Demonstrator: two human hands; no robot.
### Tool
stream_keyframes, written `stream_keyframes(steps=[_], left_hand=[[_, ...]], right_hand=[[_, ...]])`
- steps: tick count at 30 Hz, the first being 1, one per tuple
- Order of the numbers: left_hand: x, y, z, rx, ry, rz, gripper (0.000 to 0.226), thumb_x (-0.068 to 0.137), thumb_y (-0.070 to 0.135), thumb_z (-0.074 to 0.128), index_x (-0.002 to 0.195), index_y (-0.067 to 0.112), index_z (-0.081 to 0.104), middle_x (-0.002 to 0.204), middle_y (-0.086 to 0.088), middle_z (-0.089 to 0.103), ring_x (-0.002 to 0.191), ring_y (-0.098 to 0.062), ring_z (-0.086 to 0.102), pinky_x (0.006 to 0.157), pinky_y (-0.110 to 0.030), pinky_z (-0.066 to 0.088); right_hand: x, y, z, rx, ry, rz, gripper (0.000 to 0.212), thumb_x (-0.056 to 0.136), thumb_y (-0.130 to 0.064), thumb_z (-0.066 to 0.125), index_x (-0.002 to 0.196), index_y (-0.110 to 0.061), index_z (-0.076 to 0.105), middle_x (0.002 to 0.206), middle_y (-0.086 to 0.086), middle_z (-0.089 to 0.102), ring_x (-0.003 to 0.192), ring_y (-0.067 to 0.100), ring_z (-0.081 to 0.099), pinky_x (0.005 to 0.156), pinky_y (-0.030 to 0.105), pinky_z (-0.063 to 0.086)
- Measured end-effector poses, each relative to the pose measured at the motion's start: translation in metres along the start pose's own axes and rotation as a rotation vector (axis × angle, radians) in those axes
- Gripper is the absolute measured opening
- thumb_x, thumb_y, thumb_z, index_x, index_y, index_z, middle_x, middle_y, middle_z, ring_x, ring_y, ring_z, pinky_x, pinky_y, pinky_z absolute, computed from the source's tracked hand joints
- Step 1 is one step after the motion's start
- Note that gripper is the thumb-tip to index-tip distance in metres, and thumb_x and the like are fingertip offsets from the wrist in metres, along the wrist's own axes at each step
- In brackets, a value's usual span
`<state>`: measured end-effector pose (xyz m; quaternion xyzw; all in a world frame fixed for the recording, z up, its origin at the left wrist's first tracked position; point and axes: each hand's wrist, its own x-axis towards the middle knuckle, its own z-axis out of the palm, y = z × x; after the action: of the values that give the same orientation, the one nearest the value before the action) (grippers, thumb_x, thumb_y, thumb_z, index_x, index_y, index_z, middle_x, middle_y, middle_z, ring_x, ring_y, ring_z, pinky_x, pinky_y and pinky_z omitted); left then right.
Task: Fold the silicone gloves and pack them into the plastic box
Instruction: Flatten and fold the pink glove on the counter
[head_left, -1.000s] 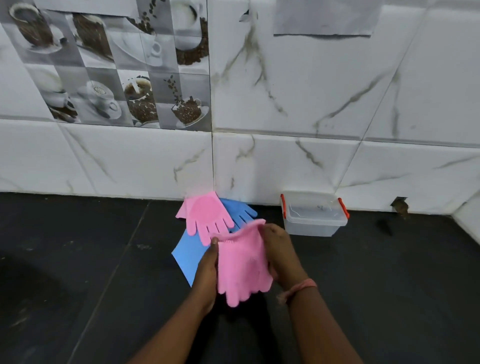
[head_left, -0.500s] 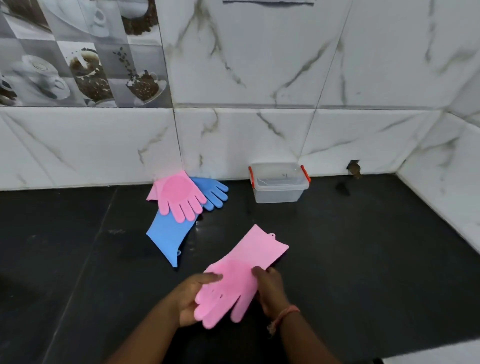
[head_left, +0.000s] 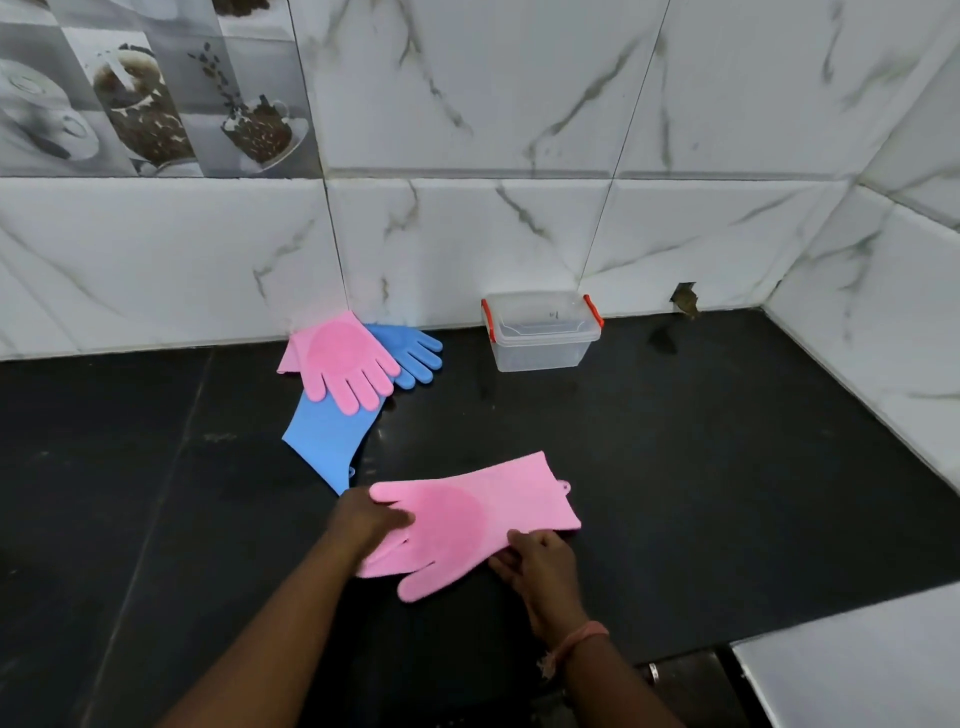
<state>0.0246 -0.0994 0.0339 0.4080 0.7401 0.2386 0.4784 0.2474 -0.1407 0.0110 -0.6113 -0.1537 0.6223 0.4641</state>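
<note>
A pink silicone glove (head_left: 467, 519) lies flat on the black counter (head_left: 701, 467), cuff pointing right, fingers toward the lower left. My left hand (head_left: 366, 517) grips its finger end. My right hand (head_left: 535, 564) pinches its lower edge near the palm. A second pink glove (head_left: 345, 358) rests by the wall, overlapping a blue glove (head_left: 410, 351) and another blue glove (head_left: 327, 436). The clear plastic box (head_left: 543, 332) with red clips stands closed against the wall at centre right.
White marble tiled walls enclose the counter at the back and right, meeting in a corner (head_left: 769, 306). A small hole (head_left: 685, 301) shows in the back wall. A white surface (head_left: 857, 665) lies at the lower right.
The pink glove went from being held up in both hands to lying spread flat on the counter, turned more sideways. The view shifted right and down.
</note>
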Motion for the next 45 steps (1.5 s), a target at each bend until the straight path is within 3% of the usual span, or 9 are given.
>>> stream_keyframes(steps=[5, 12, 16, 18, 24, 28, 36, 41, 45], left_hand=[[-0.002, -0.006, -0.006, 0.131, -0.057, 0.122, 0.017, 0.081, 0.014, 0.081, 0.097, 0.008, 0.080, 0.090, -0.011, 0.079, 0.088, -0.028, 0.074, 0.078, -0.039, 0.058], [-0.002, -0.005, 0.010, 0.074, 0.089, 0.059, 0.042, 0.083, 0.028, 0.083, 0.120, 0.012, 0.070, 0.114, -0.011, 0.074, 0.106, -0.030, 0.070, 0.092, -0.045, 0.059], [-0.002, -0.011, 0.011, 0.446, 0.335, 0.172, 0.089, 0.077, 0.054, 0.081, 0.150, 0.020, 0.043, 0.138, -0.011, 0.061, 0.126, -0.033, 0.059, 0.101, -0.049, 0.053], [-0.001, -0.012, 0.017, 0.519, 0.428, 0.329, 0.079, 0.088, 0.049, 0.071, 0.153, 0.019, 0.039, 0.139, -0.012, 0.061, 0.125, -0.032, 0.059, 0.101, -0.048, 0.052], [-0.003, -0.038, 0.046, 0.845, 0.206, 0.437, 0.077, 0.095, 0.074, 0.033, 0.161, 0.035, 0.026, 0.171, -0.006, 0.020, 0.159, -0.032, 0.010, 0.127, -0.052, 0.010], [-0.008, -0.054, 0.065, 0.868, 0.207, 0.492, 0.091, 0.086, 0.088, 0.014, 0.162, 0.038, 0.017, 0.173, -0.005, 0.009, 0.160, -0.033, 0.004, 0.127, -0.055, 0.005], [-0.026, -0.045, 0.091, 0.888, 0.193, 0.514, 0.075, 0.096, 0.072, 0.013, 0.163, 0.038, 0.010, 0.173, 0.000, -0.001, 0.160, -0.030, -0.005, 0.129, -0.051, 0.005], [-0.024, -0.025, 0.098, 0.740, 0.213, 0.628, 0.058, 0.107, 0.044, 0.015, 0.163, 0.032, 0.016, 0.170, 0.007, 0.002, 0.160, -0.020, -0.003, 0.130, -0.040, 0.002], [-0.017, -0.039, 0.099, 0.841, 0.214, 0.609, 0.061, 0.105, 0.050, 0.018, 0.164, 0.030, 0.017, 0.171, 0.007, 0.009, 0.160, -0.014, 0.006, 0.130, -0.043, 0.008]], right_hand=[[-0.001, 0.011, -0.012, -0.133, 0.294, -0.126, 0.034, 0.089, -0.025, 0.073, 0.098, -0.007, 0.046, 0.085, 0.021, 0.071, 0.065, 0.031, 0.072, 0.058, 0.043, 0.062], [0.015, -0.003, -0.022, -1.088, 0.473, -0.626, 0.041, 0.083, -0.033, 0.074, 0.118, -0.022, 0.056, 0.124, 0.008, 0.048, 0.107, 0.029, 0.055, 0.089, 0.039, 0.048], [0.029, 0.002, -0.010, -1.350, 0.285, -0.712, 0.037, 0.090, -0.037, 0.063, 0.126, -0.030, 0.057, 0.145, 0.005, 0.044, 0.139, 0.031, 0.036, 0.113, 0.050, 0.030], [0.041, 0.000, -0.003, -1.404, 0.147, -0.715, 0.044, 0.095, -0.038, 0.056, 0.137, -0.028, 0.053, 0.158, 0.008, 0.035, 0.150, 0.032, 0.022, 0.122, 0.049, 0.016], [0.064, 0.003, -0.008, -1.676, 0.016, -0.726, 0.067, 0.102, -0.056, 0.023, 0.161, -0.030, 0.004, 0.169, 0.010, -0.004, 0.156, 0.034, -0.003, 0.125, 0.048, -0.002], [0.059, 0.015, -0.033, -1.655, 0.067, -0.750, 0.069, 0.103, -0.055, 0.019, 0.158, -0.027, -0.013, 0.167, 0.012, -0.014, 0.156, 0.031, -0.008, 0.126, 0.044, -0.006], [0.052, -0.001, -0.046, -1.728, 0.201, -0.483, 0.076, 0.102, -0.053, 0.016, 0.159, -0.008, -0.009, 0.168, 0.018, -0.008, 0.155, 0.032, -0.009, 0.121, 0.052, -0.017], [0.047, 0.000, 0.004, -1.668, -0.231, -1.016, 0.068, 0.101, -0.036, 0.032, 0.159, -0.008, 0.011, 0.167, 0.016, 0.006, 0.155, 0.035, 0.007, 0.124, 0.048, 0.006], [0.056, 0.016, 0.000, -1.682, -0.345, -0.992, 0.066, 0.101, -0.043, 0.025, 0.161, -0.020, 0.012, 0.169, 0.004, 0.008, 0.157, 0.022, 0.005, 0.127, 0.042, 0.009]])
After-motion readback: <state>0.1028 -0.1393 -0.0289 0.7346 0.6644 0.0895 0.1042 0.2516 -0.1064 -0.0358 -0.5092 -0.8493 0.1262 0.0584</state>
